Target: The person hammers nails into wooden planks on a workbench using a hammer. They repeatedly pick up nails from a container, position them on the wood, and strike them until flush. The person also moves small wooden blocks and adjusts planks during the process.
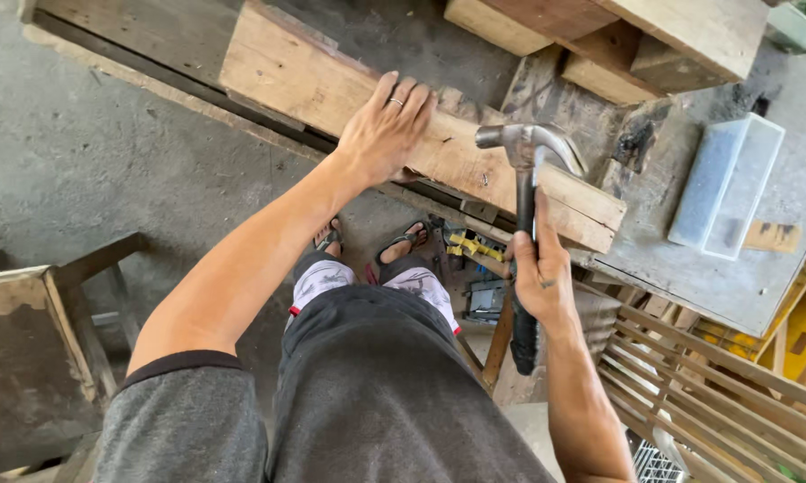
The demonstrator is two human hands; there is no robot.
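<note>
The left hand (385, 125) lies flat and open on the plank (331, 89), while the right hand (539, 268) grips the hammer (526, 179) just beside the plank.

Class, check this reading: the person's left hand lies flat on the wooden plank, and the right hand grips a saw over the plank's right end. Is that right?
Not quite. The right hand grips a claw hammer, not a saw; the head view shows its metal head above the right end of the wooden plank. The rest stands: the left hand lies flat on that plank.
</note>
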